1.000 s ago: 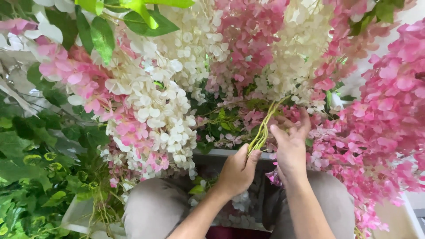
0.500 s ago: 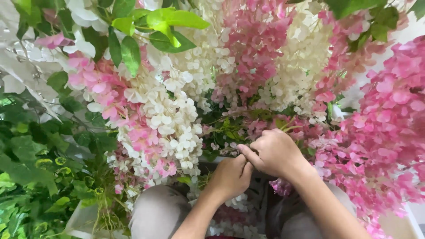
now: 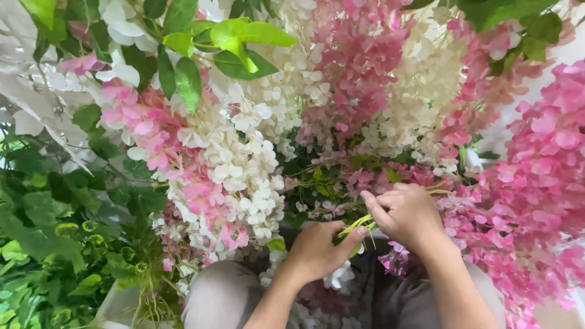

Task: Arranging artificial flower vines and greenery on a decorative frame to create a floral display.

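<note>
1. While both hands work low in the blooms, the left hand (image 3: 317, 250) and right hand (image 3: 409, 212) close together on thin yellow-green stems (image 3: 356, 226).
2. This looks like bunching stems.
3. White cluster (image 3: 244, 176) hangs at ten o'clock; the next move calls for a firm pinch.

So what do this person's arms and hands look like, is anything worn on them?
Both are bare. The left hand and the right hand carry no gloves, and no rings, watch or bracelet show. The forearms are uncovered down to the bottom edge of the picture, with no sleeve in sight. Below them the knees are covered in grey-brown fabric.
</note>
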